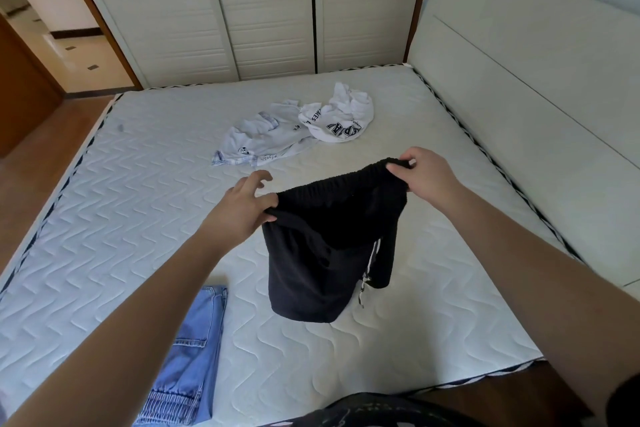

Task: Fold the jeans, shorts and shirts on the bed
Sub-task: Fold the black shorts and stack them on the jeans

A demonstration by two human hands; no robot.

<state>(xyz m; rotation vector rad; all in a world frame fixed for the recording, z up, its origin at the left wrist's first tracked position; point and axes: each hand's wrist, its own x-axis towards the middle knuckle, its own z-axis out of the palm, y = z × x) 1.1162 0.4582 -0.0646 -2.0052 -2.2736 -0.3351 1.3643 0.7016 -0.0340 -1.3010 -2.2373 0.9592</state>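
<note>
Starting from the left, you have the folded light-blue denim jeans (187, 357) lying flat at the near edge of the white quilted mattress of the bed (104, 218), so that garment looks finished. Next, your left hand (242, 208) pinches one end of the elastic waistband of the black soft-cotton shorts (322, 253); thumb and first fingers hold the cloth, while the other fingers are loosely spread above it. The shorts hang in the air over the middle of the bed, with the legs down and the white drawstring dangling on the right side. Farther back, a pale striped shirt (263, 139) and a crumpled white shirt with dark letters (341, 118) wait unfolded, touching each other. Your right hand (426, 177) pinches the other end of the waistband, its fingers curled around the hem. I judge you are at the shorts step: next, lay them flat and smooth, then fold one leg over the other.
</note>
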